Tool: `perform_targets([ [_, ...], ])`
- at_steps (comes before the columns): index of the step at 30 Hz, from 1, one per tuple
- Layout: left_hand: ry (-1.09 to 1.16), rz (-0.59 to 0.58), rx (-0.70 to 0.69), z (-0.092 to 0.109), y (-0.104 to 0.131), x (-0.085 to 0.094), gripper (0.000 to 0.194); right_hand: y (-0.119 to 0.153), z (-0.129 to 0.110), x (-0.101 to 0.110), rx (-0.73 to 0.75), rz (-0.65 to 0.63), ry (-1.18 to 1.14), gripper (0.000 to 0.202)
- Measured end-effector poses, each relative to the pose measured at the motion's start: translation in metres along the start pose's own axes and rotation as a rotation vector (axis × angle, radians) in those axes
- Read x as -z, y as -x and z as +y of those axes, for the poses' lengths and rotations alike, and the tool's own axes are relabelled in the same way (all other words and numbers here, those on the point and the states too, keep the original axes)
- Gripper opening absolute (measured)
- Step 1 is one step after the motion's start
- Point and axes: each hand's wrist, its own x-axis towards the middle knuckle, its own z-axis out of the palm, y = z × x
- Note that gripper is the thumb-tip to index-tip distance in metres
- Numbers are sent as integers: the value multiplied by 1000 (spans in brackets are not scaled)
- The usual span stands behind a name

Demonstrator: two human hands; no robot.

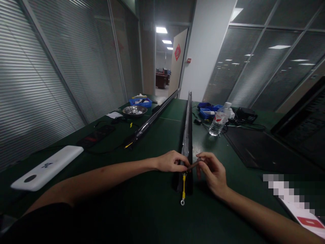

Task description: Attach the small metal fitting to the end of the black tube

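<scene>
A long dark bar wrapped in shiny film (187, 130) runs away from me across the table. From its near end comes a short yellow wire (183, 185) tipped with a metal ring terminal (182, 202). My left hand (172, 161) rests over that end, thumb and index finger closed on one end of a thin brownish strip (193, 165). My right hand (212, 172), just right of the bar, pinches the strip's other end, where something small and shiny shows at the fingertips. What the strip is made of I cannot make out.
A second wrapped bar (149, 124) lies to the left. Further out are a white power bank (48, 167), a metal bowl (134, 111), a blue tray (140, 102), a water bottle (219, 120), a black mat (254, 145) and a dark screen (302, 118).
</scene>
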Motion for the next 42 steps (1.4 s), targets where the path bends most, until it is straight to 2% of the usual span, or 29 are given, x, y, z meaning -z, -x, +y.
perform_targets([
  [9, -22, -1, -12, -2, 0, 0, 20, 0, 1, 2, -10, -11, 40, 15],
  [19, -10, 10, -5, -6, 0, -1, 24, -1, -3, 3, 88, -15, 109, 18],
  [28, -23, -18, -29, 1, 0, 1, 22, 2, 6, 2, 1, -15, -10, 14],
  [35, -28, -9, -30, -2, -1, 1, 19, -1, 1, 2, 17, -34, 24, 11],
  [42, 8, -5, -30, -3, 0, 1, 23, -3, -3, 3, 45, -40, 78, 16],
])
